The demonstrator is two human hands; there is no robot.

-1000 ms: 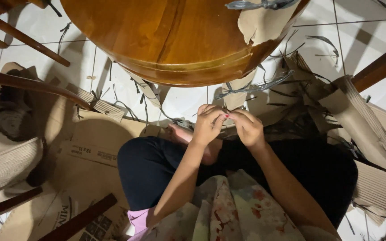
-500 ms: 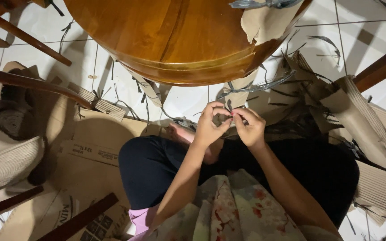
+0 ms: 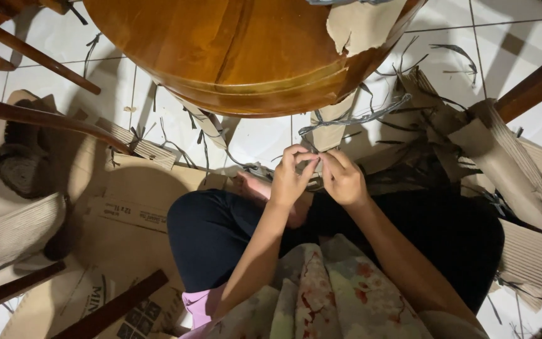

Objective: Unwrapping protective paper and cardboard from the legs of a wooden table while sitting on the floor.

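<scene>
I sit on the floor with my legs crossed, both hands raised close together in front of me. My left hand and my right hand pinch a thin grey strip of cardboard between their fingertips. The strip runs up and to the right, under the edge of a round wooden table. A torn piece of brown cardboard lies on the table's right side. What the fingertips do with the strip is too small to tell.
Flattened cardboard boxes cover the white tiled floor at left. Corrugated cardboard pieces and several thin strips pile up at right. Dark wooden chair legs cross the left side, and another one stands at right.
My two hands have stayed close together on the strip, with small shifts of the fingers. The view has barely moved.
</scene>
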